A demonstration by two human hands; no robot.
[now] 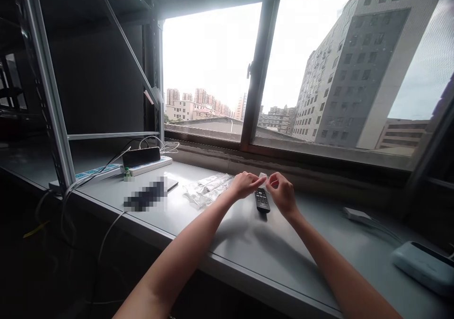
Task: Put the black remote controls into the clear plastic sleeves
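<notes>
A black remote control [262,201] with rows of buttons is between my two hands, its upper end near my fingertips. Around or just above that end is a small piece of clear plastic [263,176]. My left hand [245,185] pinches the plastic from the left, thumb and fingers together. From the right, my right hand [282,190] has its thumb and index finger curled together at the plastic's other side. Several crumpled clear plastic bags [207,190] lie on the grey table [241,248] to the left of my left hand.
Left on the table are a blurred dark object [147,196], a small green bottle [126,173], a black phone-like device [141,157] and power strips [151,165] with cables. A white adapter [356,214] and pale blue device [423,264] sit right. A metal shelf post [53,92] stands left; a window is behind.
</notes>
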